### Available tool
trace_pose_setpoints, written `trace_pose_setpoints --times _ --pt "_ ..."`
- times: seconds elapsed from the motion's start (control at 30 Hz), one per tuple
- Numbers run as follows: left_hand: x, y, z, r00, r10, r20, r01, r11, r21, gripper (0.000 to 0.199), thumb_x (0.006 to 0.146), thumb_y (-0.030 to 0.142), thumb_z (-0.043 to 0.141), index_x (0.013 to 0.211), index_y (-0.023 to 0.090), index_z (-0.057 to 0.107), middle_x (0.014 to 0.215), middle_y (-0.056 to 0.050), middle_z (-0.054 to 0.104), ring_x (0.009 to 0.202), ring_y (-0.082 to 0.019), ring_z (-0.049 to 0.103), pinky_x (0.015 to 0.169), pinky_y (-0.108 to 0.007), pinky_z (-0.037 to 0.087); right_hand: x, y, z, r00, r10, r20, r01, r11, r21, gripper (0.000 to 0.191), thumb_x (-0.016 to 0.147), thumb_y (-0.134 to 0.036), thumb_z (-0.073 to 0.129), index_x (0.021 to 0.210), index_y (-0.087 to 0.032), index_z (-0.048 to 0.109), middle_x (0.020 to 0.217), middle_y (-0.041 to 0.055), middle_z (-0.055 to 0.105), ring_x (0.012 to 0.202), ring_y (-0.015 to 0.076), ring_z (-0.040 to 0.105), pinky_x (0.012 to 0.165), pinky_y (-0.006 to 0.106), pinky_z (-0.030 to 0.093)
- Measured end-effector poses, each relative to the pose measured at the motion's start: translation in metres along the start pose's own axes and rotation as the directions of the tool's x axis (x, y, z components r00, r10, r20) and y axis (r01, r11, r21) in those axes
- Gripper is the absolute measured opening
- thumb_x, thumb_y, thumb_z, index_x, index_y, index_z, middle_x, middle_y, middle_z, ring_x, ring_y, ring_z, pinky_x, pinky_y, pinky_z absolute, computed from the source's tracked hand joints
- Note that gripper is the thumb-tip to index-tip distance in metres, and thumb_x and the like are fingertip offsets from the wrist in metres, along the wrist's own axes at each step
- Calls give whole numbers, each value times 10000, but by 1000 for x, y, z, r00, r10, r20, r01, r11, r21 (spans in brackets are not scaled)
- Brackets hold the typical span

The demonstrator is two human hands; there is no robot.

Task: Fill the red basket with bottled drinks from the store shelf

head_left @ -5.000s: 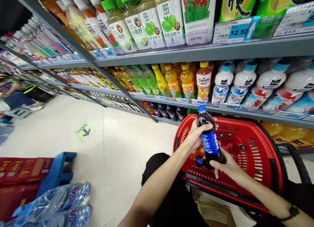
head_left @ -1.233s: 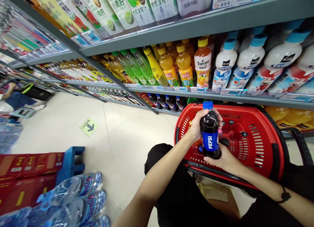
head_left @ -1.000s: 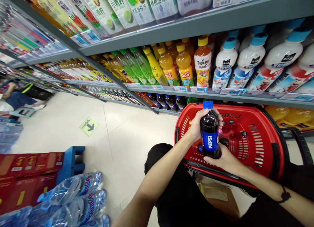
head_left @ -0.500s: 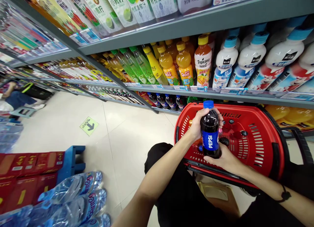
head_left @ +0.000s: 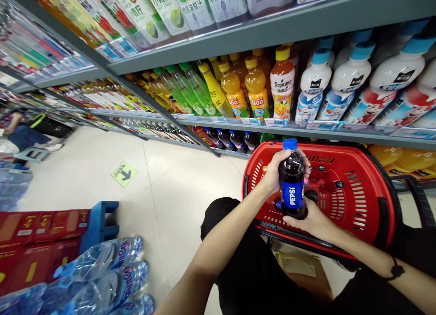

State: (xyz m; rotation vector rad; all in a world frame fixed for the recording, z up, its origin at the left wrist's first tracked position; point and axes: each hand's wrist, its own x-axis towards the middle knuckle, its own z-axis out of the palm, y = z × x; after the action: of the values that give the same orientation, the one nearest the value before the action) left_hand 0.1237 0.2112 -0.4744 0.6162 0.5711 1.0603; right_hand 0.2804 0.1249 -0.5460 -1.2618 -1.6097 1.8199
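A dark Pepsi bottle [head_left: 292, 192] with a blue cap and blue label stands upright between my two hands, above the near left part of a red shopping basket [head_left: 371, 197]. My left hand [head_left: 275, 169] is wrapped round its upper part, some fingers hidden behind it. Lower down, my right hand [head_left: 311, 219] holds the bottle near its base, its thumb at the front. Several bottles lie inside the basket, partly covered by my hands and the Pepsi bottle.
Shelves [head_left: 238, 37] of drinks run across the top, above the basket. Red boxes [head_left: 34, 251] and large water bottles [head_left: 98, 260] are at the lower left. A floor sign [head_left: 124, 174] lies in the aisle. A person [head_left: 20, 133] sits at the far left.
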Motion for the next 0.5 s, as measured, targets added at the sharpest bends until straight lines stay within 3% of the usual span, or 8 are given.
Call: trace_pose_setpoints --times 0.5 --pt "0 0 0 1000 -10 -24 11 1000 16 560 739 671 714 929 153 621 896 -105 732 829 -245 741 670 -307 605 -1 1 0 1000 12 1 -12 1000 -5 651 787 -513 822 1284 -145 617 1267 136 711 1203 341 662 1119 538 496"
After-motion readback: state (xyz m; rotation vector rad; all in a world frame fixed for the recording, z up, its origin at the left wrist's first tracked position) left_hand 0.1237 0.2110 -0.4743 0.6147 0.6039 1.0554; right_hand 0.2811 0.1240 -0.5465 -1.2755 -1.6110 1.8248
